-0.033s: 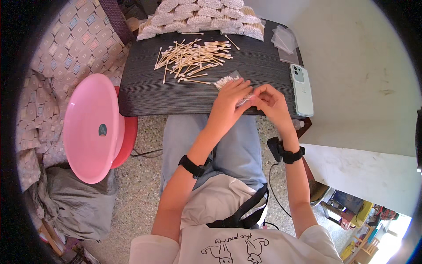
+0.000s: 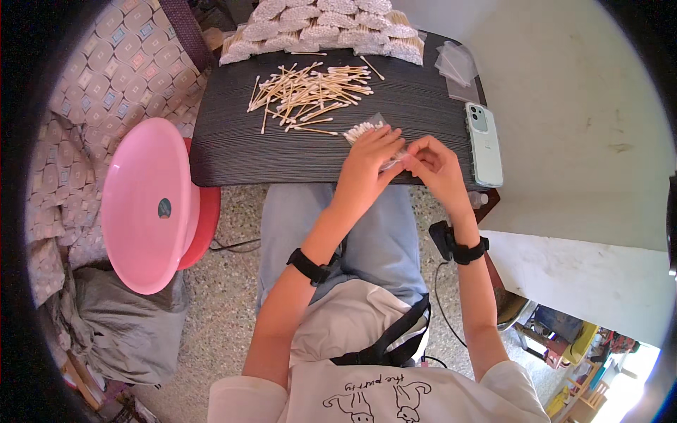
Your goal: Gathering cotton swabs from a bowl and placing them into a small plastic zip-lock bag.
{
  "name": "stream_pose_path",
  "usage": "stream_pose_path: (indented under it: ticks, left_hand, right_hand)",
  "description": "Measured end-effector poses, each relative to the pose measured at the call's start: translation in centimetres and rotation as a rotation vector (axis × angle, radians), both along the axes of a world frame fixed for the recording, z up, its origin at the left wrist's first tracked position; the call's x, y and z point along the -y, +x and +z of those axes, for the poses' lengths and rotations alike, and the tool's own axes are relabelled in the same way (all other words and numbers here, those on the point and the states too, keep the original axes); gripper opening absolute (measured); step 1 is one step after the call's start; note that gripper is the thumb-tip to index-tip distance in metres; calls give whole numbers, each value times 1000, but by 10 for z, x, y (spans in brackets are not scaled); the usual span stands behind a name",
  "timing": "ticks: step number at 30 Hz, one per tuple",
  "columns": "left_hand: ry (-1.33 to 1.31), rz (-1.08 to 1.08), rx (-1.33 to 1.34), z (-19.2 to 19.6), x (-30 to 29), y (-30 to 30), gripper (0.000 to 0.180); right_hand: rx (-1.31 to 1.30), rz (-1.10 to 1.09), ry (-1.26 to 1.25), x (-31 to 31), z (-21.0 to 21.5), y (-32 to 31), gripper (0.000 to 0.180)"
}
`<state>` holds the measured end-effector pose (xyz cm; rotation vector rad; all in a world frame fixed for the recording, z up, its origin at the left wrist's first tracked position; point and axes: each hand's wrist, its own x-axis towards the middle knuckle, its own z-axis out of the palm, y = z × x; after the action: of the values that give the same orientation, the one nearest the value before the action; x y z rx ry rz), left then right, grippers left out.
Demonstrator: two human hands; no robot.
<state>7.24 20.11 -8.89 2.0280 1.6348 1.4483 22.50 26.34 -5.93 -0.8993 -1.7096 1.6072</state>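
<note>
My left hand (image 2: 371, 153) lies over a small clear plastic bag (image 2: 395, 159) of cotton swabs near the table's front edge, its fingers pressed down on it. White swab tips (image 2: 361, 131) show beyond the fingers, while most of the bag is hidden beneath the palm. Close to the left thumb, my right hand (image 2: 431, 163) pinches the bag's near end between thumb and forefinger. Farther off spreads a heap of loose cotton swabs (image 2: 310, 92) with wooden sticks and white tips.
Packed bundles of swabs (image 2: 321, 32) are stacked at the table's back. Flat clear bags (image 2: 457, 67) lie at the back right, and a pale phone (image 2: 484, 151) rests along the right edge. A pink basin (image 2: 144, 211) stands left of the dark table (image 2: 233, 158); a wall rises right.
</note>
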Motion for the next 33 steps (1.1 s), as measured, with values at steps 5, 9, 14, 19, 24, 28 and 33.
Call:
stream_pose_path:
  ticks: [5,9,14,19,24,28,33]
  left_hand:
    - [-3,81,70,1,-4,7,30]
    - [7,179,-53,0,-4,13,29]
    - [-43,146,-72,6,3,7,31]
    - [-26,167,-84,1,-1,8,34]
    - [-9,190,-162,-6,-5,5,44]
    - [-13,48,82,3,3,-2,61]
    - [-95,241,-213,4,11,-16,65]
  right_hand:
    - [92,-63,239,11,0,8,9]
    - [127,-72,232,16,1,8,10]
    - [110,-88,205,17,0,9,11]
    - [109,-41,328,20,3,6,10]
    - [135,-95,168,25,6,3,9]
    - [103,-106,145,26,-1,7,8]
    - [16,-182,266,22,-7,-1,20]
